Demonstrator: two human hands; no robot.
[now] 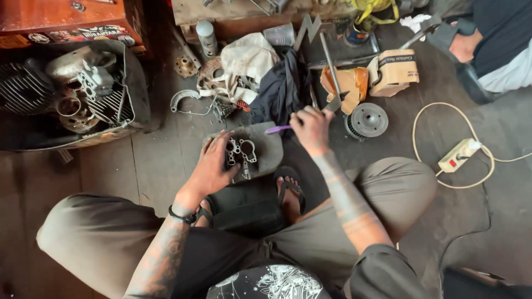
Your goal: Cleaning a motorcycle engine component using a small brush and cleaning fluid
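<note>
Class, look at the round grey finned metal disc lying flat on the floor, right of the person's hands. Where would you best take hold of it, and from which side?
Probably by its outer rim, coming down from above. The disc lies flat on the floor, face up, so opposite edges are exposed. Its right side is free; a cardboard box sits close behind it.
</note>
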